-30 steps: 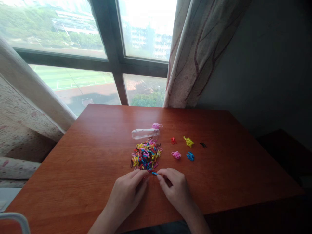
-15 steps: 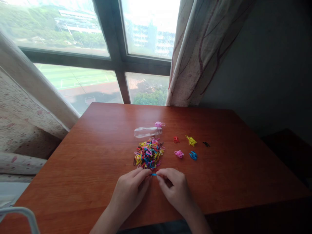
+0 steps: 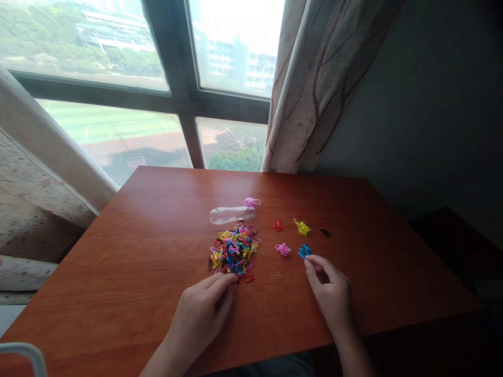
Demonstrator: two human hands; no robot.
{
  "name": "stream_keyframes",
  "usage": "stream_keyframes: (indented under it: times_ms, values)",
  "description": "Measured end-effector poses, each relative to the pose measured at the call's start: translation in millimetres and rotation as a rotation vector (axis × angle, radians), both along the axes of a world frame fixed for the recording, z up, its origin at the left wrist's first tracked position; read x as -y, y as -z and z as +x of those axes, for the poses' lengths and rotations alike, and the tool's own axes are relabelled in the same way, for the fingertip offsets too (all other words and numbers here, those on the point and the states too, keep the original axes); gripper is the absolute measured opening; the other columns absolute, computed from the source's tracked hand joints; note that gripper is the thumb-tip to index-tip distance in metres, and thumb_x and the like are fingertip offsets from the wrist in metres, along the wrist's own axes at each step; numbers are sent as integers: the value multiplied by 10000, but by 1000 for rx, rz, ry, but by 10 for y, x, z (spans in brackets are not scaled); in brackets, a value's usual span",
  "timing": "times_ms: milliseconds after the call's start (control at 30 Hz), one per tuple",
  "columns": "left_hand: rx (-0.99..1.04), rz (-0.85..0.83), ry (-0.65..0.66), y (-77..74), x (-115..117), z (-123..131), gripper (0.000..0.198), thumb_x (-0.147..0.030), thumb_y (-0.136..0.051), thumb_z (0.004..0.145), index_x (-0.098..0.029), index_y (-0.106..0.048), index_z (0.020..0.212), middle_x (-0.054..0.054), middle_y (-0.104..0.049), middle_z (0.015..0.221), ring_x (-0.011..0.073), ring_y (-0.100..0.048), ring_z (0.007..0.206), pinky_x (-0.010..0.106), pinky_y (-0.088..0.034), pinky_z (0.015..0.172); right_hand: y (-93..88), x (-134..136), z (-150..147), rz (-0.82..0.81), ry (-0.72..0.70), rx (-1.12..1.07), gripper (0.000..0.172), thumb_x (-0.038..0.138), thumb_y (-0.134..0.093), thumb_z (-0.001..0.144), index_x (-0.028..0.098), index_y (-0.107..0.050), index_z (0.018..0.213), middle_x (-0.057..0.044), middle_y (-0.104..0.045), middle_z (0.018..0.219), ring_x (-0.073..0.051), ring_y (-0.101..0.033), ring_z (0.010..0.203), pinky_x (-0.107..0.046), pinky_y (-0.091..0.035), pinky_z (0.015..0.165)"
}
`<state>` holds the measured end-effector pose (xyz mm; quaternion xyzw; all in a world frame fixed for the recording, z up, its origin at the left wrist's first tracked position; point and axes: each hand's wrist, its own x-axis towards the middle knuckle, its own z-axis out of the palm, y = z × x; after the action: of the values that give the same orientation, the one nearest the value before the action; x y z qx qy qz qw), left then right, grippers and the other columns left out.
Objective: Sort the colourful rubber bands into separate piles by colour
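A heap of mixed coloured rubber bands (image 3: 233,250) lies mid-table on the wooden table (image 3: 137,251). To its right sit small sorted clusters: red (image 3: 278,225), yellow (image 3: 302,227), black (image 3: 325,232), pink (image 3: 282,249) and blue (image 3: 304,251). My left hand (image 3: 204,311) rests flat on the table and holds nothing, its fingertips at the heap's near edge beside a loose red band (image 3: 249,278). My right hand (image 3: 330,290) has its fingers pinched together, the tips touching the near edge of the blue cluster; what they pinch blends into the blue bands.
A clear plastic bottle (image 3: 231,214) lies on its side behind the heap, with a pink cap (image 3: 251,201) beside its mouth. Curtains hang left and right of a window beyond the table. A white rim (image 3: 23,353) shows at the bottom left corner.
My right hand, which pinched a blue band at the heap's near edge, has moved right to the blue cluster. My left hand has stayed in place.
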<state>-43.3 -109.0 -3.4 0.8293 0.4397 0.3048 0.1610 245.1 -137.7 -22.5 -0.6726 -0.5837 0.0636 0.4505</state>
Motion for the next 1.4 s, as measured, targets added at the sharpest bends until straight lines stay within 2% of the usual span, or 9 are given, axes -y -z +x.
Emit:
stream_keyframes:
  times_ms: [167, 433, 600, 733, 867, 967, 1100, 1400]
  values:
    - [-6, 23, 6, 4, -15, -6, 186, -202, -485, 945, -241, -653, 1014, 6, -755, 906, 158, -728, 749, 224, -532, 620, 75, -64, 257, -3, 109, 69, 237, 376, -598, 911, 178, -729, 905, -53, -732, 786, -168, -673, 647, -239, -528, 620]
    - [-10, 30, 8, 17, -7, -14, 186, -215, -481, 951, -237, -646, 1034, 13, -757, 924, 158, -732, 762, 226, -542, 637, 93, -87, 230, -64, 90, 124, 262, 390, -582, 919, 176, -730, 944, -54, -722, 758, -164, -665, 611, -243, -527, 598]
    - [-92, 95, -21, 29, 25, -12, 203, -233, -466, 964, -228, -655, 1037, 35, -752, 928, 169, -724, 758, 235, -540, 645, 23, -23, -2, -27, 7, 72, 203, 323, -554, 942, 193, -709, 935, -62, -737, 815, -177, -689, 663, -253, -547, 625]
    - [-208, 206, -57, 19, 55, 44, 231, -251, -433, 984, -229, -663, 995, 38, -731, 880, 163, -695, 680, 244, -503, 603, -25, 6, -399, -60, -199, 59, 180, 232, -517, 952, 206, -693, 927, -52, -729, 820, -174, -684, 681, -252, -535, 634]
    - [-320, 151, -60, -31, 49, 167, 240, -239, -423, 987, -241, -658, 936, 10, -683, 786, 156, -660, 621, 244, -447, 550, -65, -6, -677, -104, -365, 131, 186, 167, -501, 943, 215, -680, 935, -42, -705, 787, -182, -670, 704, -272, -511, 683]
    - [-396, 79, -62, -56, 41, 249, 204, -240, -456, 979, -241, -647, 910, 3, -663, 786, 170, -662, 636, 258, -426, 542, -73, -28, -706, -121, -368, 88, 166, 156, -518, 930, 217, -673, 932, -39, -712, 811, -184, -677, 734, -270, -508, 709]
    - [-450, 50, -77, -39, 44, 286, 178, -228, -462, 983, -241, -637, 953, 1, -661, 808, 180, -660, 637, 271, -399, 531, -45, -48, -656, -124, -326, -13, 145, 176, -537, 922, 211, -677, 934, -28, -722, 821, -166, -676, 702, -249, -512, 662]
    - [-485, 51, -50, -43, 8, 258, 136, -228, -501, 979, -248, -636, 979, -5, -662, 809, 189, -650, 634, 286, -372, 537, -41, -54, -667, -122, -336, 2, 152, 170, -538, 914, 217, -681, 931, -26, -720, 809, -168, -677, 711, -251, -516, 670]
